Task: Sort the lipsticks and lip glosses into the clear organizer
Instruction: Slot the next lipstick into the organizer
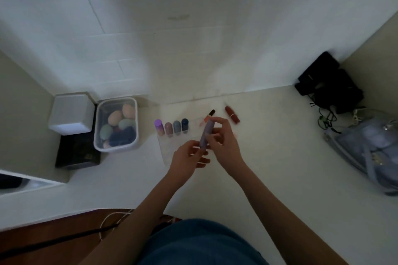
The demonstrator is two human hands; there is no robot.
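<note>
A clear organizer [169, 148] lies on the white counter, with several capped lip products standing in its back row: a purple one [158, 127], a brown one [168, 128], a grey-blue one [177, 127] and a dark blue one [185, 125]. Both hands hold a mauve tube [205, 134] above the organizer's right part. My left hand [189, 155] grips its lower end, and my right hand [224, 137] pinches it higher up. Behind them a peach lip gloss with a black cap [209, 114] lies flat. To its right lies a red lipstick [232, 115].
A clear tub of coloured makeup sponges [116, 125] stands left of the organizer, beside a white box [72, 113] on a black box [77, 153]. Black devices with cables [329, 84] fill the back right corner. A blue-grey bag [370, 148] lies at the right. The tiled wall is behind.
</note>
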